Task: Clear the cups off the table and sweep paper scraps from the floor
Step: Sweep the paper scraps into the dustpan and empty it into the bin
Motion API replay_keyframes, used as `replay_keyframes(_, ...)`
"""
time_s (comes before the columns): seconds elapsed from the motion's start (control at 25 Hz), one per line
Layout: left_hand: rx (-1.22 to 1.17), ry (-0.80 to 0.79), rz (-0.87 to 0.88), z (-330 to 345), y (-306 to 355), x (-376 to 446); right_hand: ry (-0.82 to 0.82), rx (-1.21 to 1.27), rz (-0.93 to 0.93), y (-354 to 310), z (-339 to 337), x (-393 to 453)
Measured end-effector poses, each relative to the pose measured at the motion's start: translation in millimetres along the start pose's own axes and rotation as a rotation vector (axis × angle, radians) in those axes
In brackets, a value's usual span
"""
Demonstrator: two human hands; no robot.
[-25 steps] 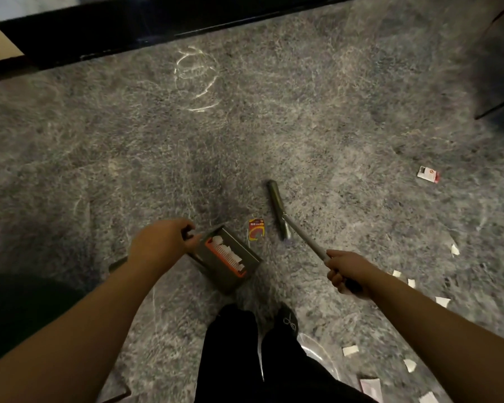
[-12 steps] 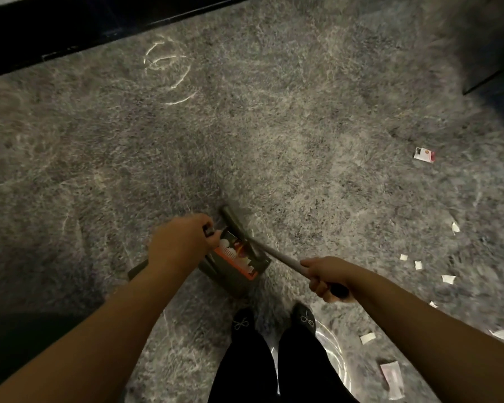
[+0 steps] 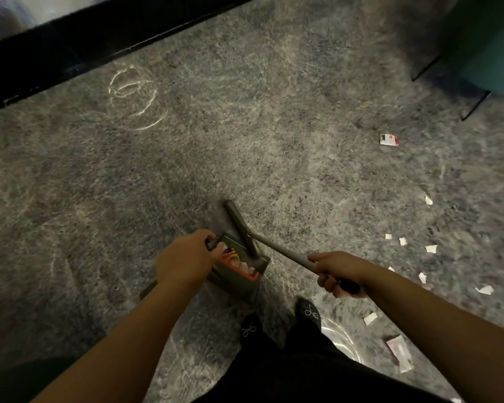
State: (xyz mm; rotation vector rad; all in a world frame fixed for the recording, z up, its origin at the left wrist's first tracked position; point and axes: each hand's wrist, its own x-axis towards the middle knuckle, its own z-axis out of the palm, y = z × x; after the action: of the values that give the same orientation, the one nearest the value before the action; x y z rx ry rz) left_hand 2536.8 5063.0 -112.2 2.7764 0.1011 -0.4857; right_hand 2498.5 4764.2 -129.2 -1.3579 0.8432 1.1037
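My left hand [image 3: 186, 261] has its fingers curled round the handle of the grey plastic dustpan with the orange comb edge [image 3: 239, 267] at lower centre. My right hand [image 3: 336, 273] is clamped on the grey metal broom handle [image 3: 282, 251], its head lying across the pan mouth.

I judge the sweeping partly done: some scraps sit in the pan, but white paper scraps [image 3: 431, 248] dot the lower right, with a small red-and-white card [image 3: 389, 139] at the right. No cups or worktop in view.

The mottled grey floor [image 3: 245, 126] meets a black strip [image 3: 70, 45] at upper left; dark furniture [image 3: 483, 42] stands upper right.
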Motion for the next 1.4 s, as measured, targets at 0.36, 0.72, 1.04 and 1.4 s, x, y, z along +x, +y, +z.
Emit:
replay_keyframes(0.36,-0.010,0.061,0.200,-13.2,88.4,48.9,0.140,0.263,-0.185,-0.8,-69.2,-25.5)
replay_keyframes(0.72,0.008,0.064,0.311,-19.5,265.8,147.8,0.199,0.490,-0.264,-59.2,-223.7,-50.6)
replay_keyframes(1.04,0.001,0.034,0.436,-29.7,391.4,225.3,0.257,0.674,-0.333,-120.7,-333.5,-48.3)
replay_keyframes(1.4,0.076,-0.004,0.694,-36.9,497.8,376.0,0.373,0.842,-0.324,-204.3,-417.5,-14.1)
